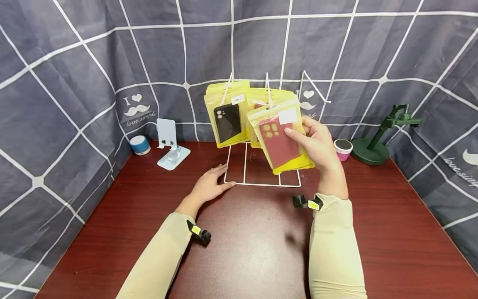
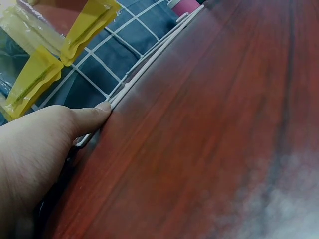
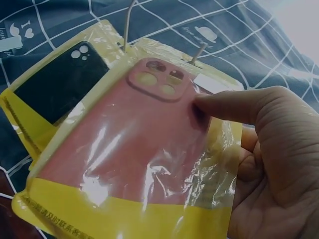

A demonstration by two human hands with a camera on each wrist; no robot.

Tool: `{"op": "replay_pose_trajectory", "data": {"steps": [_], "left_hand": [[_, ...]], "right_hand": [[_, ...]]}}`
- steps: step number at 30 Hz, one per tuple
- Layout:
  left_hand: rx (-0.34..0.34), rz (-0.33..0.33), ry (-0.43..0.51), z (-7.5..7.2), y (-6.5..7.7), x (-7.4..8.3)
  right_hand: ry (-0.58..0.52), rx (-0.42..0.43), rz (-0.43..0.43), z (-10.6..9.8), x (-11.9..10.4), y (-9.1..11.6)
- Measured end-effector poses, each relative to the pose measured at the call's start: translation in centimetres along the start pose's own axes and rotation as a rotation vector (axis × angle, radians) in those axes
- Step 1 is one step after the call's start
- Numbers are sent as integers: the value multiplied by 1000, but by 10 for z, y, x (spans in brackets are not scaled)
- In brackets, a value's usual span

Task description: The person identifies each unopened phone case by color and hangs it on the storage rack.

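My right hand [image 1: 319,143] pinches the right edge of a yellow-edged clear bag with a dark red phone case [image 1: 280,143] inside, thumb on the front and fingers behind. In the head view the bag's top overlaps the middle hook [image 1: 267,85] of a white wire display rack [image 1: 244,166]. More yellow bags hang behind it. On the left hook hang bags, the front one with a black phone case [image 1: 228,122]. My left hand [image 1: 209,185] rests at the rack's front left corner, its thumb [image 2: 94,117] touching the front wire of the base.
A third hook [image 1: 315,87] juts out at the rack's right. On the left stand a blue cylinder [image 1: 140,145] and a pale folding phone stand [image 1: 171,145]. A pink cylinder [image 1: 342,150] and a dark green stand [image 1: 373,145] are at the right, near the grid-patterned cloth [image 1: 410,50].
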State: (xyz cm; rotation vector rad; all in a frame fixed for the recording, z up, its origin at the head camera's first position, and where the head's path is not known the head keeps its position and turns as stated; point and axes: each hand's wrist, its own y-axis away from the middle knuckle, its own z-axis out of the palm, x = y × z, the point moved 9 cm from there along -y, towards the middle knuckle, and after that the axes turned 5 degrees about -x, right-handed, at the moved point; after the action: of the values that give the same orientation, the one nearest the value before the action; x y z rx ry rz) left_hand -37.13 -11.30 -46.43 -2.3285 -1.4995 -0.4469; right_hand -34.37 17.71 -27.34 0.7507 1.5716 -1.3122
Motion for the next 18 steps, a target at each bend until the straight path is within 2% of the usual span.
{"op": "replay_pose_trajectory", "data": {"steps": [5, 10, 14, 18], "left_hand": [[-1, 0, 3, 0, 1, 0], [0, 3, 8, 0, 1, 1], [8, 12, 16, -2, 2, 3], [6, 10, 27, -2, 2, 3]], "right_hand": [[-31, 28, 26, 2, 8, -4], [-6, 79, 40, 4, 17, -9], [14, 175, 60, 4, 27, -14], [41, 312, 93, 1, 38, -18]]}}
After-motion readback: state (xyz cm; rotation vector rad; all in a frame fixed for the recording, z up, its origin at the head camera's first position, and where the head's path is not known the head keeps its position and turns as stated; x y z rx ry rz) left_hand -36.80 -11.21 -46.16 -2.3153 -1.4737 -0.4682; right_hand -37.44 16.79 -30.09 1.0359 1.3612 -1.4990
